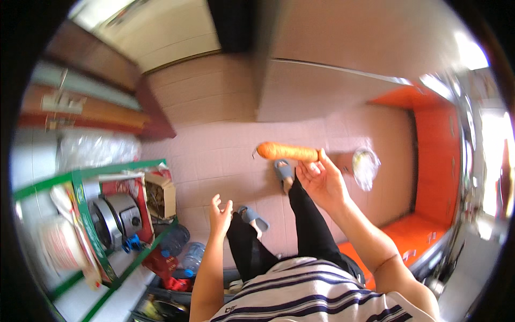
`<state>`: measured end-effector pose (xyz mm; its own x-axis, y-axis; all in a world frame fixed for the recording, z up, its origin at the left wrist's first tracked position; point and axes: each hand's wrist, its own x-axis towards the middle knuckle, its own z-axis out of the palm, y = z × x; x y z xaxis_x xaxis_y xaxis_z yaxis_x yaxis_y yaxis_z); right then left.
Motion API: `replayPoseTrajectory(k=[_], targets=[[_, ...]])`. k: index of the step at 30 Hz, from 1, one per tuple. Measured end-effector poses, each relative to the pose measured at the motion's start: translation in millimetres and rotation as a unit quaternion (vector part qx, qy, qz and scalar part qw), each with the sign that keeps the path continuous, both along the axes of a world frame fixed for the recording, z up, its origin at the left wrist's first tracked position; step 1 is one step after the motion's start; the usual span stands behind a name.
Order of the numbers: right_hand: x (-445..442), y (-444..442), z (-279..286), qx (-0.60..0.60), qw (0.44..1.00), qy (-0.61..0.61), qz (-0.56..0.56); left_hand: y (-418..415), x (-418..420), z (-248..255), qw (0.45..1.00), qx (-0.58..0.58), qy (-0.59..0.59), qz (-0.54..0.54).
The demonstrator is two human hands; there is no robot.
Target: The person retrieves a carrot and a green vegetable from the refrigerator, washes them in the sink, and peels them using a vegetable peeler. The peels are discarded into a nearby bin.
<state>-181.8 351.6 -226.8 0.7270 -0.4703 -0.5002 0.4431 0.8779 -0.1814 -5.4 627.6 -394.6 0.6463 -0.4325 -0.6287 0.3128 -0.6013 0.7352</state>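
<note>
Between the thumb and fingers of my right hand (322, 181) is the thick end of a long orange carrot (287, 152). The carrot lies nearly level across the view, its thin dark root tip pointing left. My left hand (221, 215) hangs beside my left thigh, holding nothing, with its fingers apart and slightly curled. Beneath the carrot is the tiled floor (225, 165), where my feet stand in grey slippers (254, 218).
A green-framed rack (78, 201) at left holds a silver kitchen appliance (116, 221) and a cardboard box (160, 197). Plastic bottles (194, 257) stand below. Orange cabinets (436, 161) line the right side. A bin with a plastic bag (365, 169) stands on the floor. A large panel (322, 88) juts out ahead.
</note>
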Motion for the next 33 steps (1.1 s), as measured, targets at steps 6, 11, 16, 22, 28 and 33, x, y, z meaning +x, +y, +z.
replayPoseTrajectory(k=[6,11,16,22,28,33], targets=[[-134,24,108,0.043,0.943,0.147,-0.297,-42,-40,78,0.983,0.015,0.041,-0.179],[-286,57,141,0.058,0.86,0.142,-0.487,-69,-71,98,0.954,0.079,0.065,-0.282],[-400,29,143,0.086,0.816,0.138,-0.555,-131,-117,116,0.967,0.077,0.063,-0.236],[-503,-66,176,0.071,0.817,0.111,-0.562,-274,-254,177,0.967,0.056,0.155,-0.196],[-539,-187,204,0.062,0.834,0.094,-0.54,-407,-371,232,0.944,-0.019,0.207,-0.257],[-540,-286,203,0.078,0.844,0.07,-0.526,-508,-391,248,0.937,-0.029,0.183,-0.296]])
